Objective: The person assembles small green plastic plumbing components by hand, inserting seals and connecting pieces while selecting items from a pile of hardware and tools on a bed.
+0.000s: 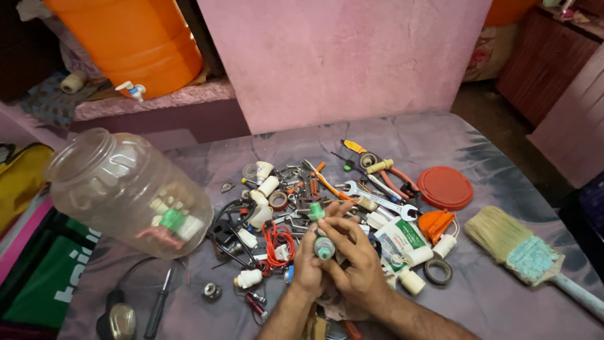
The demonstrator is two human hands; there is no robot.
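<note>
You are gripping a small grey fitting with a green tip [324, 247] between both hands: your left hand [308, 264] is wrapping its body from below, your right hand [355, 261] is pinching it from the side, both closed on it just above the cloth. Judging by the grip, you are twisting it; keep the left steady and turn with the right only. Beyond your fingers, a green valve piece [316, 211] is lying among loose fittings, with a spanner [384, 203], a red lid [445, 187] and a clear plastic jar [129, 192] farther off.
</note>
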